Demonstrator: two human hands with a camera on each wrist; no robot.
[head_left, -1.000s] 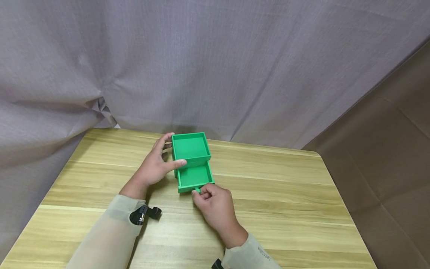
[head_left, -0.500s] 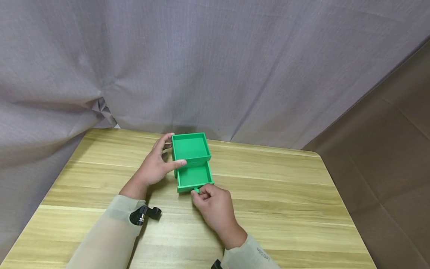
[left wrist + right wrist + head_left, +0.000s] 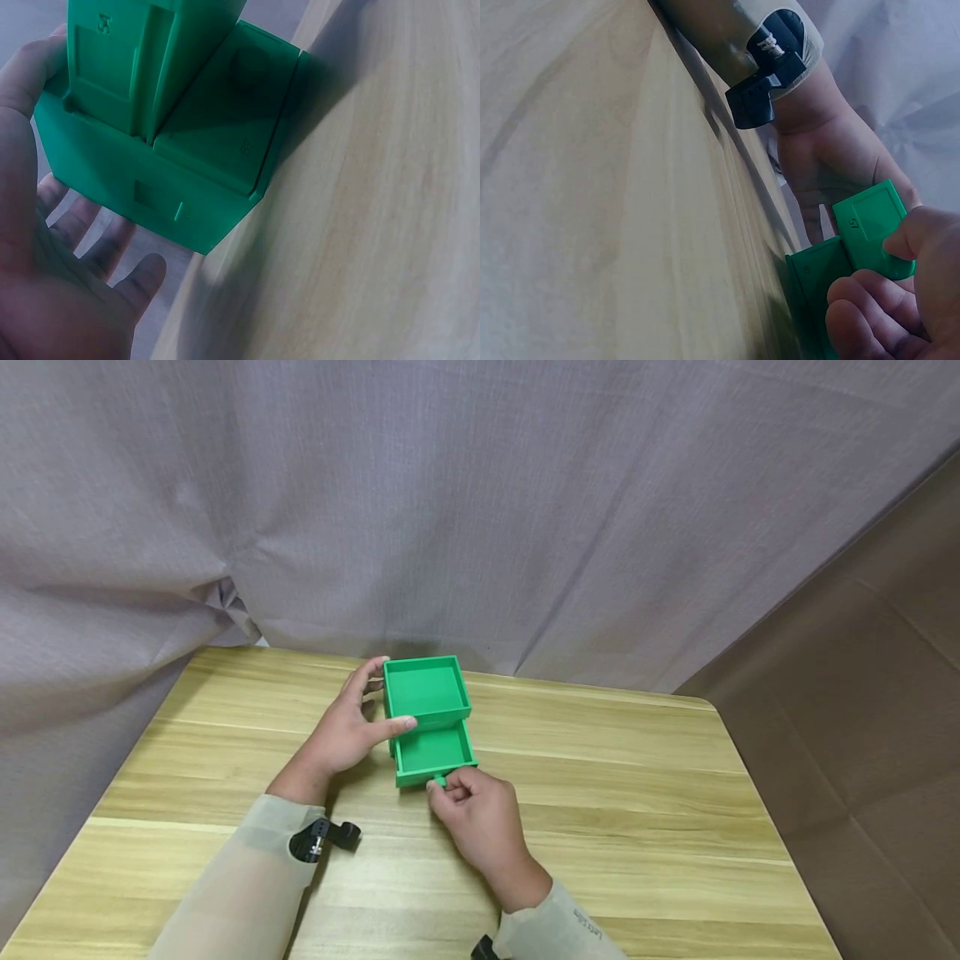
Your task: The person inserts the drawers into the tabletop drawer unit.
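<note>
Right hand pinches the drawer knob at the near end of the green drawer, which runs away from it into the green box gripped by left hand.

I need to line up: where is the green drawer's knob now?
Head view: the knob is at the drawer front's near edge, pinched by the right hand.

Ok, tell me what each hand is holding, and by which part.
The left hand grips the green box by its left side. The right hand pinches the small knob on the pulled-out drawer.
</note>
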